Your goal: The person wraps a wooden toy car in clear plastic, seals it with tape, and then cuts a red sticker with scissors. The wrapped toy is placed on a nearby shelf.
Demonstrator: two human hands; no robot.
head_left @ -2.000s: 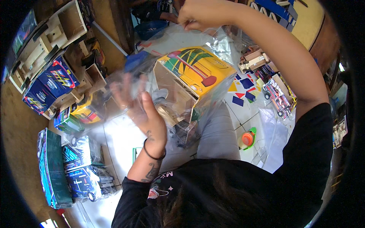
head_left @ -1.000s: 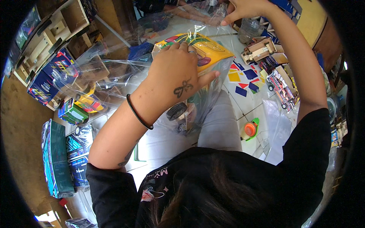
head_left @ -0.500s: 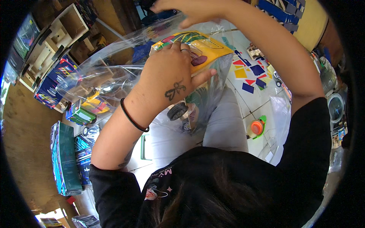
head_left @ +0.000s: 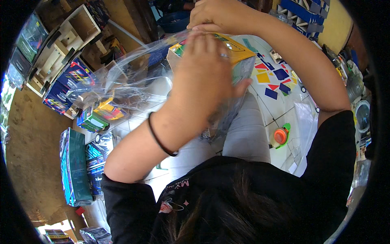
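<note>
Between my thighs stands a yellow toy truck [head_left: 239, 49] with green and red printing, inside a loose clear plastic wrap [head_left: 140, 69]. My left hand [head_left: 205, 73], smeared by motion, lies over its top with fingers stretched out and the thumb apart. At the truck's far edge my right hand [head_left: 215, 17] has its fingers curled in against the plastic, seemingly pinching it. Its fingertips are partly hidden. The left hand and forearm cover the truck's near side, and its wheels do not show now.
Coloured sticker pieces [head_left: 270, 79] lie on the white tiles at right, with an orange and green tape roll [head_left: 280, 135] nearer me. To the left are wrapped blue toy trucks [head_left: 75, 166], a small green and yellow truck [head_left: 95, 118] and bare wooden truck bodies [head_left: 67, 42].
My right hand has come down onto the far edge of the wrapped truck, its fingers curling in. My left hand has slid to the right over the top, hiding the wheels.
</note>
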